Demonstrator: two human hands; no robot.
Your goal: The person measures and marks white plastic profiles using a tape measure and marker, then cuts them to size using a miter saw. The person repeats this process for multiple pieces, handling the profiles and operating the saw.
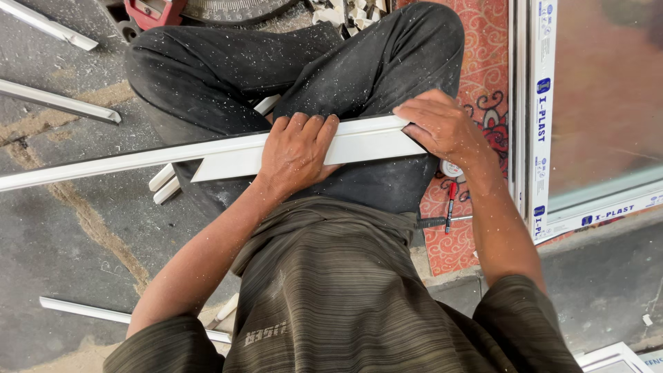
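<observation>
I sit cross-legged on the floor in dark, dust-flecked trousers. Across my lap lie long white plastic profile strips [173, 155], running from the far left to my right knee. My left hand [297, 153] is closed over the strips near their middle, fingers wrapped over the top edge. My right hand [442, 128] grips the right end of the strips, fingers curled over it. A shorter strip with a slanted cut end [228, 166] lies under my left hand.
A red patterned rug [483, 62] lies under my right side, with a red marker [450, 204] and a screwdriver [435, 222] on it. A white window frame with glass [542, 117] stands at right. Loose white strips [59, 102] lie on the concrete floor; a saw base [228, 8] sits ahead.
</observation>
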